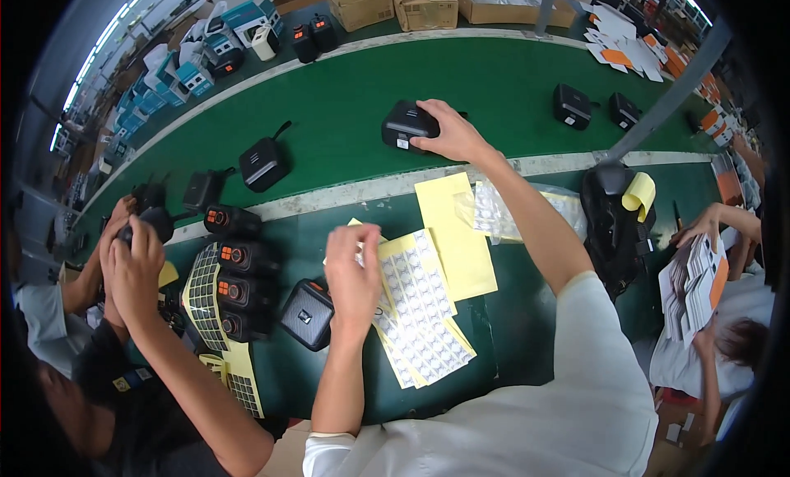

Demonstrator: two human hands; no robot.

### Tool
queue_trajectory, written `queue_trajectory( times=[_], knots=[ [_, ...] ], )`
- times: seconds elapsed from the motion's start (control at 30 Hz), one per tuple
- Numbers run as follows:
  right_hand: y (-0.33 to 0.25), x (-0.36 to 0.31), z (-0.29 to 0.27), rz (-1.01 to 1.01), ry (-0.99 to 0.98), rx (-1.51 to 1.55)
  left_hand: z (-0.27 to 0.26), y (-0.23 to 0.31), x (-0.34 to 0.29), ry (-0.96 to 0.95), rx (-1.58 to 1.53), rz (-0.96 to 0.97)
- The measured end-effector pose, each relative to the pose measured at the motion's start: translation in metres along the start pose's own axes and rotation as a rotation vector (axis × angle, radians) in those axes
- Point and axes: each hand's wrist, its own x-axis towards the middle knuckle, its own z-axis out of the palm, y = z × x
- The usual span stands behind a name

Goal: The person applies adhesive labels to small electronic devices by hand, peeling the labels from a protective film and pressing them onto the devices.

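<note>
My right hand (448,131) reaches across to the green belt and grips a black, rounded box-shaped device (405,125) with a small white label on its near side. My left hand (354,275) is raised over the table with its fingers curled together; whatever they pinch, if anything, is hidden. Under and beside it, sheets of small white printed stickers (420,300) lie fanned out. Plain yellow backing sheets (461,238) lie partly beneath them. Just left of my left wrist rests another black box (306,316) with a textured face and an orange detail.
More black devices (263,164) with straps sit along the belt (346,107). Several devices with orange buttons (237,292) stand at left by a yellow sticker sheet. Co-workers' hands (136,263) work at left and others hold flat cartons (694,288) at right. A black bag (613,222) lies right.
</note>
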Motion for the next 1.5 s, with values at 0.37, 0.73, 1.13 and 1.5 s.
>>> queue_trajectory(
  times=[0.37, 0.73, 1.13, 1.5],
  knots=[
    [-0.062, -0.056, 0.023, -0.190, -0.099, -0.082, 0.047, -0.017, -0.022, -0.108, 0.440, 0.265],
    [-0.080, -0.012, 0.059, -0.094, -0.153, 0.198, 0.054, -0.024, -0.028, -0.113, 0.503, 0.298],
    [-0.070, -0.105, 0.028, 0.039, -0.125, 0.328, 0.061, -0.030, -0.022, -0.013, 0.238, 0.308],
    [-0.066, -0.155, 0.045, 0.058, 0.043, 0.509, 0.040, -0.020, -0.026, -0.221, -0.439, -0.220]
  ],
)
